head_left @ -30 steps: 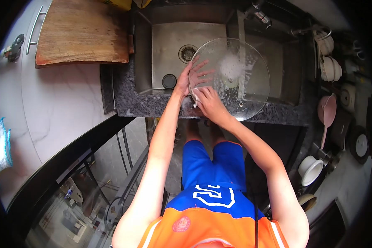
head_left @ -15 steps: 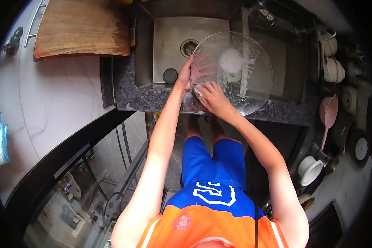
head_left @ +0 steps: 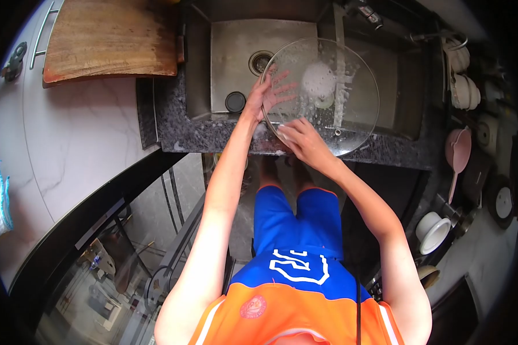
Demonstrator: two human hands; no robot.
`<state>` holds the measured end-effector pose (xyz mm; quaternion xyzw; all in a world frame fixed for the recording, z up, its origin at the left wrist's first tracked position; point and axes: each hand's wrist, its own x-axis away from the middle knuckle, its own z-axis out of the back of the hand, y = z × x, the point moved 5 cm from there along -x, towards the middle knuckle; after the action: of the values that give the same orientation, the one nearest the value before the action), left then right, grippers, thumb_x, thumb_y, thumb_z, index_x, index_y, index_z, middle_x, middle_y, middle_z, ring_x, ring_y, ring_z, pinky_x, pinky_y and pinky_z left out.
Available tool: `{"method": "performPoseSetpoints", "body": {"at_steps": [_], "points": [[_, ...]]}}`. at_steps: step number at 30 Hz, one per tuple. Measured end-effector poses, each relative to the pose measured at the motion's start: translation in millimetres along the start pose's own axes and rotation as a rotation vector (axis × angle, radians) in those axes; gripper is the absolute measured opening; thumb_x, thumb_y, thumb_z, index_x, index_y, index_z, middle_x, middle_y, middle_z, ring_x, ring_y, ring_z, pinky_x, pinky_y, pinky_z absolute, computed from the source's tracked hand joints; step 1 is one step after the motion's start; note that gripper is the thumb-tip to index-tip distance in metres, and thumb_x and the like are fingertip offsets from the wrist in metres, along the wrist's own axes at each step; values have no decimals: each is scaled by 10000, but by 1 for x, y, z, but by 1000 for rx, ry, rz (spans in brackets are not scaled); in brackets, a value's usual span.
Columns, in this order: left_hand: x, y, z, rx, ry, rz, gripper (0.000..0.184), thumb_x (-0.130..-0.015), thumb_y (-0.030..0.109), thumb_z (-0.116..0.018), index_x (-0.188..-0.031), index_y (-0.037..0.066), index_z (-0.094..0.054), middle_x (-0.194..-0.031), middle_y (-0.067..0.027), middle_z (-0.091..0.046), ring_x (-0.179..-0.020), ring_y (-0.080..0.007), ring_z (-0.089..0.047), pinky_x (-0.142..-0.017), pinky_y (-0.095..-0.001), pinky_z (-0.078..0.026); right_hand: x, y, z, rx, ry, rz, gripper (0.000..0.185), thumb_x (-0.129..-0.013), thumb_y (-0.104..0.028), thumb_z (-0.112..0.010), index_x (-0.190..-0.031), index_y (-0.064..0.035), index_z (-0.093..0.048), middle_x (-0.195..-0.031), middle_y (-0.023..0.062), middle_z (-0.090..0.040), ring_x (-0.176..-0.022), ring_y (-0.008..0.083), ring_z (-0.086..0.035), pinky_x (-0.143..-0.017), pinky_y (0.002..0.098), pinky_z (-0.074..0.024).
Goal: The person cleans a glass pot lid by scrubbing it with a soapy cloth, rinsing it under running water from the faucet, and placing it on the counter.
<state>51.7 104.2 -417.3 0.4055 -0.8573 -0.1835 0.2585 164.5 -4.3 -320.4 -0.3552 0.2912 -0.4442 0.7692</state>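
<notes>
A large round glass pot lid (head_left: pixel 357 86) with a thin metal rim is held over the sink's front edge, soap foam (head_left: pixel 319 80) on its middle. My left hand (head_left: pixel 265 99) supports it at the left rim, its spread fingers seen through the glass, the thumb by the rim. At the lower left rim, my right hand (head_left: pixel 306 141) has its fingers bent together against the edge. A small whitish patch shows at those fingertips; whether it is foam or a cloth I cannot tell.
Below the lid is a steel sink (head_left: pixel 227 46) with a drain (head_left: pixel 261 62) and a round black cap (head_left: pixel 235 102). A wooden chopping board (head_left: pixel 109 40) stands left; a faucet (head_left: pixel 369 16) is behind. Along the right are a pink ladle-like pan (head_left: pixel 458 150) and a white pot (head_left: pixel 433 233).
The right hand has shifted slightly right and down along the lid's rim. The lid and left hand stay nearly in place, and the whole view has shifted a little.
</notes>
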Motion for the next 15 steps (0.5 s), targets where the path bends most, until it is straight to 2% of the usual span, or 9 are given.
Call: {"method": "performPoseSetpoints", "body": {"at_steps": [5, 8, 10, 11, 13, 15], "points": [[1, -2, -6, 4, -1, 9, 482, -1013, 335, -405, -1451, 188, -268, -1492, -204, -306, -1286, -471, -407, -999, -628, -399, -32, 9, -12, 3, 57, -36, 324, -793, -3, -625, -1117, -5, -609, -1055, 155, -581, -966, 349, -527, -853, 415, -458], [2, -1, -1, -22, 10, 5, 499, -1006, 322, -423, -1455, 177, -261, -1494, -208, -302, -1281, -469, -414, -997, -631, -401, -45, 14, -16, 60, 190, -22, 300, -794, -5, -621, -1094, -6, -612, -1056, 150, -582, -976, 348, -517, -873, 414, -445], [3, -4, 3, -8, 10, 12, 507, -1003, 311, -433, -1456, 168, -257, -1493, -210, -302, -1276, -467, -421, -994, -629, -408, -31, 16, -14, 32, 15, 5, 298, -776, 19, -614, -1073, -7, -613, -1057, 139, -581, -994, 344, -512, -896, 411, -433], [1, -5, 4, 10, 3, 5, 516, -999, 301, -444, -1458, 158, -254, -1493, -213, -302, -1271, -464, -429, -991, -626, -414, -19, 16, -3, 39, 15, 1, 298, -776, 19, -614, -1073, -7, -613, -1057, 139, -581, -994, 344, -512, -896, 411, -433], [0, -5, 3, 28, 2, 7, 516, -998, 279, -448, -1457, 151, -251, -1491, -218, -301, -1266, -467, -433, -991, -631, -412, 14, 5, 13, -9, -195, -40, 316, -755, 36, -612, -1068, -9, -613, -1056, 124, -582, -1016, 334, -518, -898, 407, -434], [0, -4, 5, 37, 10, 4, 516, -996, 257, -453, -1457, 144, -249, -1490, -223, -301, -1261, -470, -436, -992, -635, -411, 35, 5, 30, 16, -193, -61, 320, -750, 41, -613, -1066, -12, -613, -1057, 117, -582, -1028, 327, -519, -903, 409, -432]]}}
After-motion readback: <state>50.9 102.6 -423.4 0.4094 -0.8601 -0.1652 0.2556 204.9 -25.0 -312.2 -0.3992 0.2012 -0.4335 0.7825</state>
